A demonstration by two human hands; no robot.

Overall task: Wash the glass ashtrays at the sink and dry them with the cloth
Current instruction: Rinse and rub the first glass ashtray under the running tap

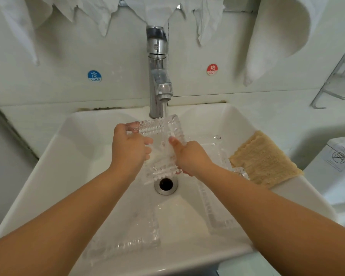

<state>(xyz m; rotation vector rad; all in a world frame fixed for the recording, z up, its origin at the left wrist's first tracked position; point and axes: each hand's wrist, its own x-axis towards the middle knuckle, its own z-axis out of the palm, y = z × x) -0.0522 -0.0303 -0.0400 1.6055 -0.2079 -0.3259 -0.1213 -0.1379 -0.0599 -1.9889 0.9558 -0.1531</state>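
Observation:
A square cut-glass ashtray [161, 126] is held tilted over the white sink [76, 156], under water running from the chrome tap [160, 84]. My left hand [129, 148] grips its left edge, fingers curled round the rim. My right hand [189, 156] holds its right side, thumb pressed on the inner face. Another glass ashtray [127, 242] lies in the near part of the basin, under my left forearm. A further ashtray [217, 214] lies at the right of the basin, partly hidden by my right forearm. A beige cloth [265, 160] is draped over the sink's right rim.
The drain [165, 185] sits open at the basin's middle. White towels [277, 36] hang on the wall above. A metal rack [335, 82] is fixed at the right, with a white toilet cistern [339, 162] below it. Cold [94, 76] and hot [212, 69] stickers flank the tap.

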